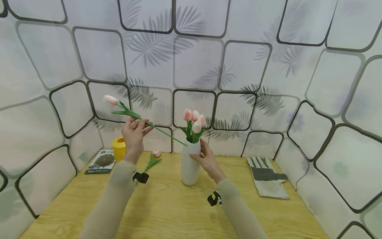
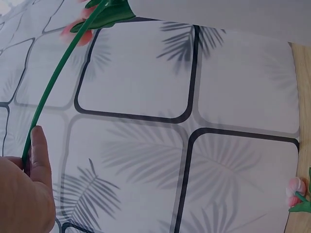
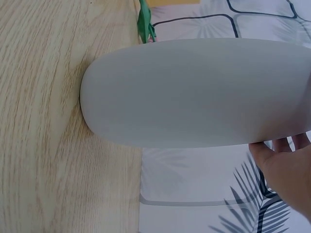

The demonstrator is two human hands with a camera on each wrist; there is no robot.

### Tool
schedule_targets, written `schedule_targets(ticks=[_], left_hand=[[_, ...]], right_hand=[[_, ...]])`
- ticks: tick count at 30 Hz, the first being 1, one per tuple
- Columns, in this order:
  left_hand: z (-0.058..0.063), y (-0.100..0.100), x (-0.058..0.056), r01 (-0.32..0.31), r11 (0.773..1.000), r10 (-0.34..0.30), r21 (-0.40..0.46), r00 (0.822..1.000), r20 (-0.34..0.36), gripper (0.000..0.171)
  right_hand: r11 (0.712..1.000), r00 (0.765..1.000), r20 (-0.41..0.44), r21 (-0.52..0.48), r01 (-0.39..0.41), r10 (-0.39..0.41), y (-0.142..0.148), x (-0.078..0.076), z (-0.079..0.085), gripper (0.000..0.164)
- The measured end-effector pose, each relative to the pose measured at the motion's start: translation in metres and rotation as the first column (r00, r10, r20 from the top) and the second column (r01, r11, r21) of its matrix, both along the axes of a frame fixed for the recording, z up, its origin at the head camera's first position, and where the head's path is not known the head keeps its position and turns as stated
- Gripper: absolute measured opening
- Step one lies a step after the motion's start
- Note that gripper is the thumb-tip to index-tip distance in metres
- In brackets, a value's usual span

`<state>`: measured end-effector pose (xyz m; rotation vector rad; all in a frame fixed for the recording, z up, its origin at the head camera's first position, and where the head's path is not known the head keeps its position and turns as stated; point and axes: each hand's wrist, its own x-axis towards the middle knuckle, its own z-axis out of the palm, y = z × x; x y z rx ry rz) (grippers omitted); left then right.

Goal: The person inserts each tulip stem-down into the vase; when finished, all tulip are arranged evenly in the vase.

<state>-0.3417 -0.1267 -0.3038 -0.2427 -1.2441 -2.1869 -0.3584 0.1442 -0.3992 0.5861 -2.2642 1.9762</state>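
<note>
My left hand [image 1: 133, 137] pinches the stem of a pale pink tulip [image 1: 126, 113], its bloom up at the left. The green stem slants down rightward, its lower end right at the mouth of a white vase [image 1: 190, 166]. In the left wrist view the stem [image 2: 56, 73] runs up from my fingertips. My right hand [image 1: 209, 162] grips the upright vase near its top, thumb toward me; the right wrist view shows the fingers at the vase wall [image 3: 194, 92]. Several pink tulips [image 1: 195, 121] stand in the vase. Another tulip [image 1: 153, 161] lies on the table behind my left wrist.
A yellow container [image 1: 119, 149] stands at the back left, beside a packet with a sunflower picture [image 1: 102, 162]. Folded grey-and-white gloves [image 1: 267, 177] lie at the right. Patterned fabric walls [image 1: 197, 63] enclose the wooden table [image 1: 170, 209] at the back and sides.
</note>
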Motion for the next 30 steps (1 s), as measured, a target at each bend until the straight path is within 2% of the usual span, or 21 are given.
schedule_targets(ticks=[5, 14, 18, 25, 30], left_hand=[[-0.001, 0.005, -0.002, -0.014, 1.0, 0.014, 0.006, 0.999, -0.032, 0.015], [0.005, 0.013, -0.002, -0.057, 0.998, 0.061, 0.033, 0.992, -0.109, 0.011], [0.006, 0.02, -0.003, -0.078, 0.997, 0.075, -0.021, 0.991, -0.113, 0.016], [0.006, 0.036, -0.006, -0.077, 0.989, 0.059, -0.128, 0.988, -0.14, 0.018], [0.008, 0.051, -0.004, -0.089, 0.959, 0.05, -0.268, 0.987, -0.151, 0.023]], right_hand=[[1.0, 1.0, 0.002, 0.001, 0.004, -0.004, 0.002, -0.001, -0.003, 0.083], [1.0, 1.0, 0.015, 0.014, 0.016, -0.016, 0.002, 0.002, -0.003, 0.082], [1.0, 1.0, 0.01, 0.015, 0.014, -0.015, 0.001, 0.003, -0.003, 0.082], [1.0, 1.0, 0.007, 0.016, 0.009, -0.01, 0.0, 0.003, -0.002, 0.082], [1.0, 1.0, -0.003, 0.01, 0.001, -0.001, 0.0, -0.002, -0.002, 0.081]])
